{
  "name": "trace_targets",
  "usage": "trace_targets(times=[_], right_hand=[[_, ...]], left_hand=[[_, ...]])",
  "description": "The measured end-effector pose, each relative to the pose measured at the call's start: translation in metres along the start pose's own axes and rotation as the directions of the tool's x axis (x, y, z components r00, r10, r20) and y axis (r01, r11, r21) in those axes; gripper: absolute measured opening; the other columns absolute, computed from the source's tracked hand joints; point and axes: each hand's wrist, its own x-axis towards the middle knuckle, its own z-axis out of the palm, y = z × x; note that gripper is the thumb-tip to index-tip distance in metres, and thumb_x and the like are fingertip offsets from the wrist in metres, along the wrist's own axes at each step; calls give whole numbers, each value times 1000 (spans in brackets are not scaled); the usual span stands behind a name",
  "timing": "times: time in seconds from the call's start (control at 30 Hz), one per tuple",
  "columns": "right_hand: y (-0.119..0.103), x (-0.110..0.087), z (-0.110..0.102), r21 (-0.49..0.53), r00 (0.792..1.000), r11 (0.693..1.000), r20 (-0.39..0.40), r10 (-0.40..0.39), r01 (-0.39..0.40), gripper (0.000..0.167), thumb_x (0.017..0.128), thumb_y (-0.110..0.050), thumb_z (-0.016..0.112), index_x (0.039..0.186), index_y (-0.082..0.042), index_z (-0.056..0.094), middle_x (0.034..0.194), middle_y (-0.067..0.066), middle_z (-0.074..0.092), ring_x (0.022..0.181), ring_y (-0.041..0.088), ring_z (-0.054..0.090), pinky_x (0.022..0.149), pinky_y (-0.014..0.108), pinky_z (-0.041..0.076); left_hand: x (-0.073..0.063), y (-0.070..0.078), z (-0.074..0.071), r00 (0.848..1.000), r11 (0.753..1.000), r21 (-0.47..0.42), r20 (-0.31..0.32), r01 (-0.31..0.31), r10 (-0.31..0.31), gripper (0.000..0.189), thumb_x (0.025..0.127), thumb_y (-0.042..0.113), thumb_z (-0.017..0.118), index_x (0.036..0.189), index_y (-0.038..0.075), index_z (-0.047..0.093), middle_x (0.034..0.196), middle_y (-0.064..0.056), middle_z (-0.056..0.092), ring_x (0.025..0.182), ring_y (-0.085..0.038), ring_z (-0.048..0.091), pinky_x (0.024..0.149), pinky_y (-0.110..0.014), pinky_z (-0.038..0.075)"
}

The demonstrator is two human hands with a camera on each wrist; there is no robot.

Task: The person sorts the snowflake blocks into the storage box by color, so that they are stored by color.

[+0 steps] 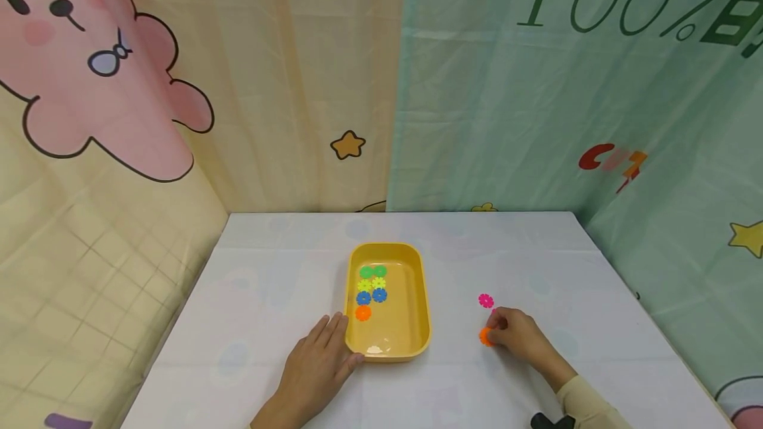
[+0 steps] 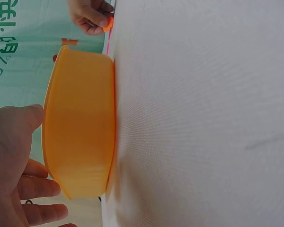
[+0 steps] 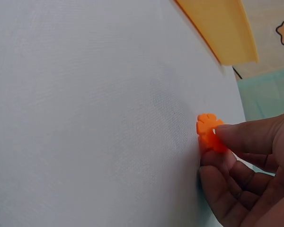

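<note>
My right hand point(image 1: 518, 335) pinches an orange notched plastic disc point(image 3: 208, 130) between thumb and finger, close to the tabletop right of the tray. Just beyond that hand lies a pink notched disc point(image 1: 485, 300), and a sliver of more pink shows by the fingers. The left hand point(image 1: 316, 366) rests against the left side of a yellow tray point(image 1: 425, 310), its fingers extended and touching the rim. Inside the tray, along its left part, are two green discs point(image 1: 373, 271), two yellow-green ones point(image 1: 371, 284), two blue ones point(image 1: 371, 296) and a single orange disc point(image 1: 363, 313).
A white cloth point(image 1: 268, 270) with faint prints covers the table. Printed curtains point(image 1: 286, 85) hang behind it and along both sides. A black object point(image 1: 551, 422) sits at the front edge beside the right sleeve.
</note>
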Motion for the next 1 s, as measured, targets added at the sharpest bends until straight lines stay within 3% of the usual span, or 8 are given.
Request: trace_targets(times=[0.13, 0.23, 0.37, 0.6, 1.0], right_hand=[[-1, -2, 2, 189, 997, 980, 66, 44, -56, 12, 86, -1, 74, 93, -1, 65, 80, 4, 64, 71, 18, 59, 61, 28, 54], [-2, 0, 0, 357, 992, 932, 122, 29, -71, 12, 89, 0, 70, 98, 6, 64, 82, 6, 65, 71, 19, 63, 63, 29, 58], [-10, 4, -7, 497, 988, 863, 153, 17, -92, 18, 93, -3, 68, 103, 10, 63, 88, 8, 67, 76, 20, 67, 69, 30, 60], [-26, 13, -14, 576, 990, 811, 136, 29, -102, 26, 94, -9, 71, 110, 9, 63, 92, 9, 70, 79, 19, 70, 71, 29, 61], [-45, 18, -16, 595, 994, 798, 103, 41, -95, 25, 96, -9, 70, 112, 9, 63, 94, 11, 71, 81, 20, 72, 73, 30, 61]], left_hand=[[-1, 0, 0, 1000, 1000, 1, -3, -1, 1, 77, 95, 59, 62, 146, 3, 53, 149, -12, 56, 138, -36, 51, 96, -53, 53], [-1, 0, 0, 1000, 1000, 5, -5, 0, 1, 77, 95, 59, 63, 147, 3, 53, 149, -12, 56, 138, -35, 51, 96, -52, 53], [-1, 0, 0, 1000, 1000, 5, -9, -4, 4, 76, 95, 58, 63, 146, 3, 53, 149, -12, 56, 138, -35, 51, 96, -52, 53], [-1, -1, 0, 999, 1000, 13, -29, -14, 15, 75, 96, 58, 61, 146, 2, 54, 147, -13, 57, 137, -35, 52, 95, -52, 53], [-1, -1, -1, 1000, 1000, 5, -19, -5, 5, 75, 96, 56, 63, 147, 2, 52, 148, -13, 57, 137, -36, 51, 96, -52, 53]])
